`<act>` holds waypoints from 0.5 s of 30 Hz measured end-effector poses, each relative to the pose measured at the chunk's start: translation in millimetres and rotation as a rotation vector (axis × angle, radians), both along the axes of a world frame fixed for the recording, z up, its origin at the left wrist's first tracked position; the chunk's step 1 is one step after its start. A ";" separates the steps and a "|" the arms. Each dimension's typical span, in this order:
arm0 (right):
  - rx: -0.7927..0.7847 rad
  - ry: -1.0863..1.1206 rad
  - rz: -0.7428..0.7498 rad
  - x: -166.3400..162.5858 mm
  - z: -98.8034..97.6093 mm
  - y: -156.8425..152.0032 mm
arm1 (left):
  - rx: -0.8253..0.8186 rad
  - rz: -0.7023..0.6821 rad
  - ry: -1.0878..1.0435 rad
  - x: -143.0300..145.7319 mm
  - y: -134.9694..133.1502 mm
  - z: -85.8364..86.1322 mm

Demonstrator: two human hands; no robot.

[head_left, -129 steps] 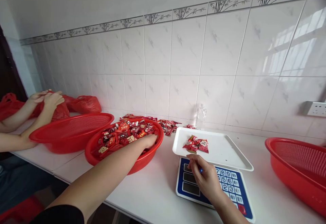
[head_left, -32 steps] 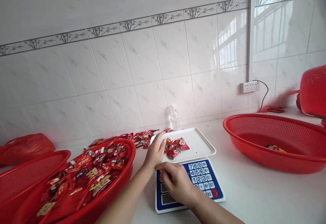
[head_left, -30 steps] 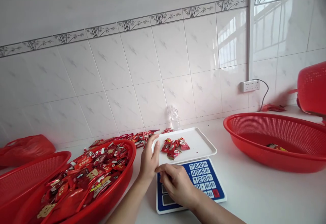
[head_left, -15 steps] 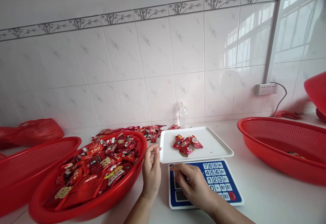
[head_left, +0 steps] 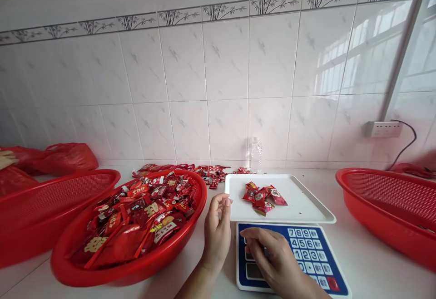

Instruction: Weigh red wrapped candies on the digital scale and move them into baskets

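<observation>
My left hand is beside the left rim of the white weighing tray. Its fingers are loosely bent, the thumb apart, and nothing shows in them. I cannot tell whether the fingertips touch the rim. Over the left part of the blue digital scale, my right hand has its fingers curled in and partly covers the display. What those fingers hold, if anything, is hidden. Several red-wrapped snack packets lie in a small group on the tray.
Left of my hands stands a red basket heaped with red packets. Another red basket is farther left, and a third is right. More packets and a clear bottle are along the wall. A gloved hand shows beside red bags.
The view has turned left, so most things appear farther right. Both hands keep nearly the same poses beside the tray and over the scale. A gloved hand now shows at the left edge.
</observation>
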State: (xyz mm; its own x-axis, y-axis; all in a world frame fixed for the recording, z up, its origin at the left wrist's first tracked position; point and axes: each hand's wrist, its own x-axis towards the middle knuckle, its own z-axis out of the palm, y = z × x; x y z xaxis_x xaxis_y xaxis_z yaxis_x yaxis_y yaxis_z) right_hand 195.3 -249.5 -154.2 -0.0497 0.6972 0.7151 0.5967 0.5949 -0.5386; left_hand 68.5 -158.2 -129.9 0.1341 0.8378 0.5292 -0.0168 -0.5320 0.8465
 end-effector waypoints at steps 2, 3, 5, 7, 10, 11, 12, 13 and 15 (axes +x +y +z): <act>0.031 -0.033 -0.066 5.8 1.1 0.8 | -0.001 -0.013 -0.002 0.3 0.7 -0.5; 0.043 -0.049 -0.120 9.7 2.9 2.0 | 0.000 -0.017 -0.005 0.3 1.0 -0.7; 0.038 -0.079 -0.249 18.6 8.9 6.1 | 0.002 -0.021 -0.013 0.2 1.6 -1.0; -0.005 -0.113 -0.352 26.5 17.7 11.3 | 0.003 -0.024 -0.018 0.2 1.7 -1.2; -0.103 -0.212 -0.394 34.4 31.9 17.3 | 0.003 -0.039 -0.022 0.2 0.8 -0.7; -0.141 -0.254 -0.396 36.4 36.0 18.3 | 0.003 -0.043 -0.023 0.2 0.3 -0.4; -0.184 -0.292 -0.401 38.6 39.7 18.7 | 0.003 -0.047 -0.025 0.1 -0.3 -0.1; -0.227 -0.322 -0.410 41.3 42.8 18.7 | 0.002 -0.050 -0.028 0.0 -0.8 0.1; -0.305 -0.346 -0.430 48.6 48.2 18.1 | 0.003 -0.055 -0.031 -0.2 -1.7 0.4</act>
